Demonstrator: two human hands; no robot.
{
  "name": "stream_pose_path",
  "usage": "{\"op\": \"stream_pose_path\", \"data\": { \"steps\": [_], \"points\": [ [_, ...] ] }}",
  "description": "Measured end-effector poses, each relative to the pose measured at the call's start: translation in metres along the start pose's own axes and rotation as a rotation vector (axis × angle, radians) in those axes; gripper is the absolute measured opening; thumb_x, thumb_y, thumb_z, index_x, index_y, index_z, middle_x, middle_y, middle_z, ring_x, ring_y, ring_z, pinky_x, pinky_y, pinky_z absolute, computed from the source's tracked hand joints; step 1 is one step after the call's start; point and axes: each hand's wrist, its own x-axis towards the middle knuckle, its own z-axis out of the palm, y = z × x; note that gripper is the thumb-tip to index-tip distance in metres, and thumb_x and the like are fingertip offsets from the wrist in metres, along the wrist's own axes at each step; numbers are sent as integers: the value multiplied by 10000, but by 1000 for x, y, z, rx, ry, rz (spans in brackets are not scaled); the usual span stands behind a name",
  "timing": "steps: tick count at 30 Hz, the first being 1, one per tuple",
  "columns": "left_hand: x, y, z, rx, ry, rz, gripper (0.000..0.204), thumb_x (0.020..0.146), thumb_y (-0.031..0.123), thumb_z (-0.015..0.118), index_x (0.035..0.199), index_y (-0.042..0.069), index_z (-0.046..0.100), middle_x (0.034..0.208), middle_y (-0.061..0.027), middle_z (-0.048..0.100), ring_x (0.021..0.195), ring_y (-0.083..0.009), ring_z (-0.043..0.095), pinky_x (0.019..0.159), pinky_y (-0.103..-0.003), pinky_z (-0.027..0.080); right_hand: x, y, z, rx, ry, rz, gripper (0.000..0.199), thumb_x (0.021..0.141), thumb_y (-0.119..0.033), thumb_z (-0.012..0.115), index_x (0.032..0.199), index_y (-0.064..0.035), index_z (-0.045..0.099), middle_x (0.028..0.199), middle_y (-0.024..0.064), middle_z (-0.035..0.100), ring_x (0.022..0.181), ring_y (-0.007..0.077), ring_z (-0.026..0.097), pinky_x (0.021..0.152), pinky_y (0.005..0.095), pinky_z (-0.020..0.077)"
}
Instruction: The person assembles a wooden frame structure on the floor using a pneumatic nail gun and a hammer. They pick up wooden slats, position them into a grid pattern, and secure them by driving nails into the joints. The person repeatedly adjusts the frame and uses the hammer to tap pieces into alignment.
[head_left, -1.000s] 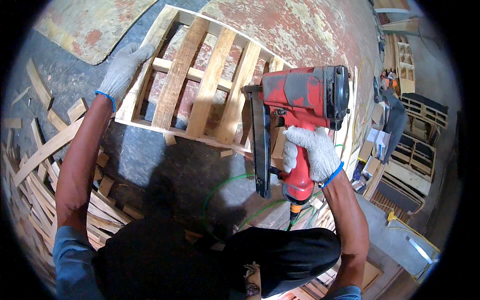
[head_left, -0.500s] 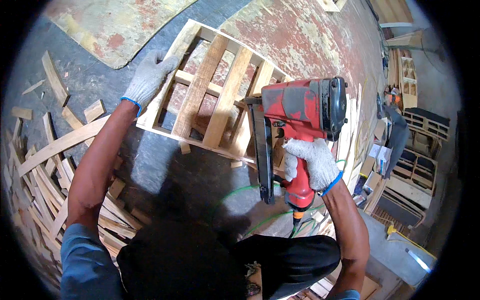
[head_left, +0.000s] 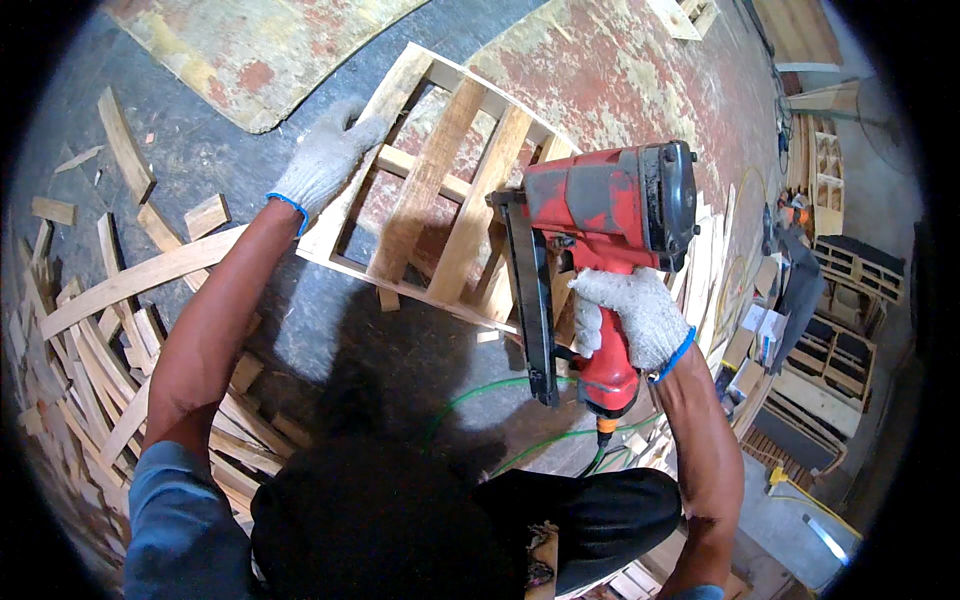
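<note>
My right hand (head_left: 640,320) is wrapped round the handle of a red and black pneumatic nail gun (head_left: 590,205), which I hold up over the right side of a slatted wooden frame (head_left: 430,195). The gun's long dark magazine points toward me, and its body hides the frame's right end. On the frame's left outer slat lies my left hand (head_left: 328,155), closed over the wood with some fingertips hidden. Both hands wear grey knit gloves with blue cuffs. The frame has several pale slats across it and sits at a slant on the floor.
Loose wood strips (head_left: 110,350) lie heaped at the left, with short offcuts (head_left: 207,215) nearby. A green air hose (head_left: 480,388) curves across the floor beneath the gun. Worn, paint-stained sheets (head_left: 265,70) lie beyond. Slatted wooden pieces (head_left: 845,350) stand along the right.
The view has turned slightly, so the frame and floor sit further right. The nail gun has risen a little; both hands keep their holds.
</note>
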Motion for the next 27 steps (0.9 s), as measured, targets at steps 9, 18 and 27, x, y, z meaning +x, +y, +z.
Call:
{"op": "stream_pose_path", "data": {
  "steps": [9,18,27],
  "points": [
    [5,-6,2,-57,-33,2,571,985,456,634,1309,-13,669,1271,-214,693,1161,-297,659,1042,-384,474,-2,-16,10,-132,16,-20,468,996,-306,679,614,-36,678,568,100,652,521,199,614,565,349,489],
    [1,3,-2,-46,-43,-30,577,975,478,643,1283,-7,682,1231,-199,704,1134,-289,665,1006,-382,484,15,-26,38,88,-49,-45,331,971,-269,724,741,-35,680,594,98,635,485,210,595,480,357,481],
    [5,-6,-3,36,-4,-164,681,903,575,687,1190,-43,703,1093,-238,739,1026,-328,703,936,-418,521,21,-30,52,87,-21,5,234,953,-221,750,812,-54,667,607,75,612,469,198,581,444,350,468]
  ]
}}
